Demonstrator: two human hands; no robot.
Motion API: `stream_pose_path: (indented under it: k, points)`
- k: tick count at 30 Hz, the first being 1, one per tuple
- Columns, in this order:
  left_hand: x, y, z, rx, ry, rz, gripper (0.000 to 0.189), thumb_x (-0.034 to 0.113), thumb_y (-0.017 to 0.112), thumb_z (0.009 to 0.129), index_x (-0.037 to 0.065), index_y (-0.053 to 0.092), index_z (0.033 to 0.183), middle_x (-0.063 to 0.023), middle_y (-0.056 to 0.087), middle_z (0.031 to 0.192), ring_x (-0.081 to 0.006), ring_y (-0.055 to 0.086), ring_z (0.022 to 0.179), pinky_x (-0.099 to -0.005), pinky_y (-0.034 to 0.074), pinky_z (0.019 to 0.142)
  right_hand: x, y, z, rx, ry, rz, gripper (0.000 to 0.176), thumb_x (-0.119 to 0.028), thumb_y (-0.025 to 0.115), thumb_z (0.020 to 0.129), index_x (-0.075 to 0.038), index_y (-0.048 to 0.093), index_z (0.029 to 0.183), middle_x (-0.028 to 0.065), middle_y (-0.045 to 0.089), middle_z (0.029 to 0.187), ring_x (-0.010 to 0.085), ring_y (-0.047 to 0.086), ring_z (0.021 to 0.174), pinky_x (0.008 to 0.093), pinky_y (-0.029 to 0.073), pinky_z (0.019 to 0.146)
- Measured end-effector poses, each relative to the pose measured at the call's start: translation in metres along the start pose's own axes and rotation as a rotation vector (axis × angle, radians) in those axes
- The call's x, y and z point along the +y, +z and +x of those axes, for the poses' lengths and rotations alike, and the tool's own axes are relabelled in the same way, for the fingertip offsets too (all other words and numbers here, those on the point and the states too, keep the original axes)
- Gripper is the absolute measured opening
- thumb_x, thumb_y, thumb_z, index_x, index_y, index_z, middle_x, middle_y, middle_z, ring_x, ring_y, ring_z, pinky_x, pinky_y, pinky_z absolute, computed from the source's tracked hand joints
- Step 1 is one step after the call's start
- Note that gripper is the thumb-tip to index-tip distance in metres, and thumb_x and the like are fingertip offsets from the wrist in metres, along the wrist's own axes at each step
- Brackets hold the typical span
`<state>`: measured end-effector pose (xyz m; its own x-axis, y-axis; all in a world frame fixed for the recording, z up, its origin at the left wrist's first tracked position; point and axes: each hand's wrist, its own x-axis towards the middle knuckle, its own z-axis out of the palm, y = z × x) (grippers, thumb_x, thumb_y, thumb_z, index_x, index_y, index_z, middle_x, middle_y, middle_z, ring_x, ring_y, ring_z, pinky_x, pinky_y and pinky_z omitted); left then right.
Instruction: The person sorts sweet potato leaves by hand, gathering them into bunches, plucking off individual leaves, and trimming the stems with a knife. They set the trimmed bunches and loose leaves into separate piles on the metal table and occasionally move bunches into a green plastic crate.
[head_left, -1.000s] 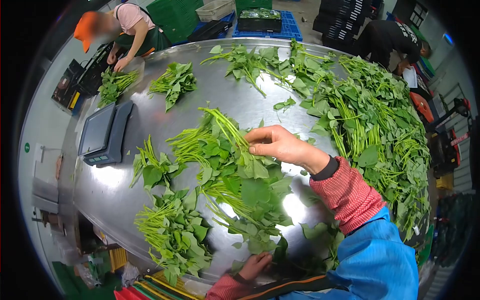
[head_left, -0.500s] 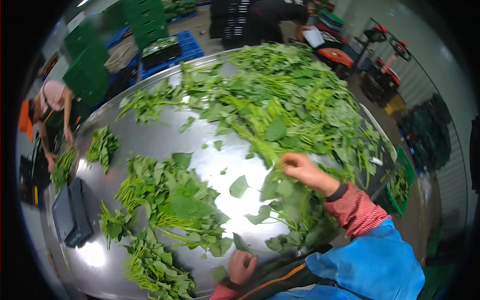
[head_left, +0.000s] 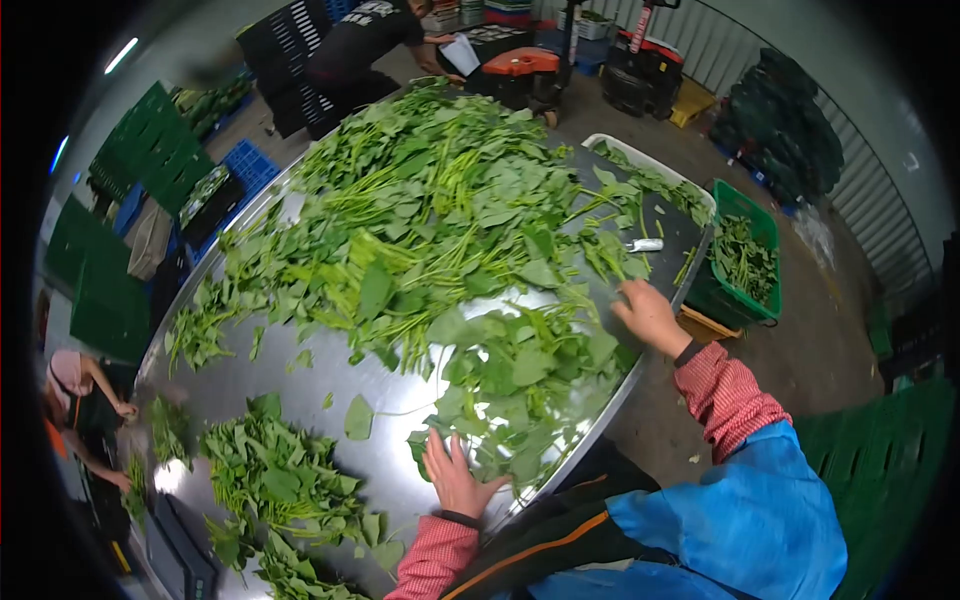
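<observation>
My left hand (head_left: 460, 480) is spread with fingers apart at the near edge of a loose pile of leafy green stems (head_left: 520, 365), its fingertips by the leaves. My right hand (head_left: 648, 314), fingers loosely extended with nothing visible in them, is at the right side of that pile, near the table's edge. A larger heap of leafy greens (head_left: 430, 190) covers the far part of the metal table (head_left: 385, 372). Gathered bunches of greens (head_left: 275, 475) lie to the left, and a single leaf (head_left: 359, 418) rests between them and the pile.
A dark device (head_left: 180, 550) stands at the table's lower left. Beyond the right edge is a green crate (head_left: 745, 250) holding greens. One co-worker (head_left: 75, 400) handles greens at the far left; another person (head_left: 370, 45) bends at the back with white paper. Pallet trucks (head_left: 640, 70) stand behind.
The view has turned to the right. My right hand has moved toward the table's right edge and its fingers have loosened. My left hand has gone from curled to spread beside the leaves.
</observation>
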<state>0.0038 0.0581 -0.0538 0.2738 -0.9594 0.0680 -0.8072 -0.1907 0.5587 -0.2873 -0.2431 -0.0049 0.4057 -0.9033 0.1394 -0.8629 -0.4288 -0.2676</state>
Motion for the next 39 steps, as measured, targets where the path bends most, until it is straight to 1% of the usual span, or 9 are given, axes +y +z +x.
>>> stream_pose_path:
  k: [5, 10, 15, 22, 26, 28, 32, 35, 39]
  points:
    - [0.04, 0.033, 0.055, -0.034, 0.051, 0.113, 0.12, 0.039, 0.09, 0.042, -0.002, 0.025, 0.134, -0.0323, 0.016, 0.145, -0.0478, 0.022, 0.131, -0.0542, 0.019, 0.109, 0.117, -0.003, 0.057, 0.195, -0.034, -0.267, 0.018, -0.012, 0.056, 0.077, -0.007, 0.059, 0.095, 0.0152, 0.054, 0.092, 0.033, 0.055, 0.088, 0.0426, 0.046, 0.074]
    - [0.093, 0.091, 0.118, -0.099, 0.031, 0.198, 0.105, 0.043, 0.088, 0.044, -0.006, 0.036, 0.12, -0.0388, 0.02, 0.138, -0.0532, 0.019, 0.13, -0.0603, 0.018, 0.107, 0.192, 0.014, 0.122, -0.06, -0.166, -0.447, 0.016, -0.014, 0.057, 0.074, -0.011, 0.063, 0.089, 0.0115, 0.053, 0.098, 0.0278, 0.052, 0.097, 0.0401, 0.042, 0.079]
    - [0.173, 0.16, 0.199, -0.145, 0.105, 0.189, 0.086, 0.047, 0.087, 0.046, -0.002, 0.046, 0.104, -0.035, 0.034, 0.122, -0.0535, 0.02, 0.13, -0.0651, 0.018, 0.104, 0.243, -0.028, 0.149, -0.248, -0.199, 0.021, 0.021, -0.023, 0.061, 0.078, -0.007, 0.057, 0.091, 0.0154, 0.061, 0.082, 0.0345, 0.06, 0.079, 0.0457, 0.046, 0.069]
    - [0.277, 0.275, 0.378, -0.027, 0.316, 0.155, 0.105, 0.04, 0.085, 0.049, -0.004, 0.035, 0.129, -0.0378, 0.03, 0.131, -0.0533, 0.021, 0.129, -0.058, 0.019, 0.107, 0.333, -0.128, 0.119, 0.014, 0.48, 0.433, 0.032, -0.033, 0.056, 0.086, -0.004, 0.052, 0.097, 0.0201, 0.06, 0.075, 0.0368, 0.059, 0.07, 0.0446, 0.044, 0.061]
    - [0.339, 0.32, 0.504, -0.037, 0.343, -0.076, 0.108, 0.037, 0.084, 0.058, -0.002, 0.025, 0.14, -0.032, 0.031, 0.138, -0.0454, 0.03, 0.129, -0.0523, 0.024, 0.107, 0.355, -0.09, 0.082, 0.367, 0.562, 1.129, 0.01, -0.013, 0.049, 0.094, -0.004, 0.047, 0.098, -0.0043, 0.043, 0.068, 0.0042, 0.04, 0.058, 0.021, 0.033, 0.049]
    - [0.357, 0.332, 0.536, -0.062, 0.225, -0.682, 0.109, 0.031, 0.085, 0.058, 0.0, 0.023, 0.142, -0.0281, 0.037, 0.137, -0.0399, 0.037, 0.126, -0.0432, 0.03, 0.106, 0.342, -0.092, 0.081, 0.387, 0.564, 1.265, 0.01, -0.013, 0.048, 0.094, -0.005, 0.047, 0.1, -0.0047, 0.039, 0.065, 0.0042, 0.036, 0.055, 0.0201, 0.03, 0.048]
    - [0.355, 0.28, 0.481, -0.107, 0.229, -0.561, 0.098, 0.025, 0.083, 0.062, 0.003, 0.03, 0.141, -0.021, 0.048, 0.127, -0.0347, 0.047, 0.118, -0.0388, 0.038, 0.1, 0.315, -0.064, 0.095, 0.329, 0.471, 1.083, 0.014, -0.013, 0.049, 0.092, -0.004, 0.049, 0.102, -0.0003, 0.045, 0.065, 0.0091, 0.043, 0.054, 0.0257, 0.036, 0.049]
    - [0.322, 0.226, 0.391, -0.255, 0.074, -0.499, 0.071, 0.027, 0.079, 0.07, 0.002, 0.047, 0.129, -0.0178, 0.058, 0.113, -0.0293, 0.057, 0.106, -0.0354, 0.046, 0.091, 0.273, -0.07, 0.109, -0.093, 0.299, 0.628, 0.023, -0.018, 0.057, 0.087, -0.002, 0.051, 0.103, 0.0158, 0.062, 0.083, 0.0307, 0.062, 0.07, 0.0401, 0.046, 0.059]
    - [0.261, 0.19, 0.281, -0.307, -0.184, -0.626, 0.03, 0.012, 0.071, 0.08, 0.001, 0.063, 0.108, -0.0039, 0.067, 0.088, -0.0085, 0.06, 0.08, -0.0245, 0.049, 0.078, 0.248, -0.032, 0.122, -0.204, -0.359, 0.324, 0.027, -0.025, 0.066, 0.079, -0.005, 0.056, 0.095, 0.0138, 0.06, 0.081, 0.0321, 0.06, 0.073, 0.0448, 0.047, 0.062]
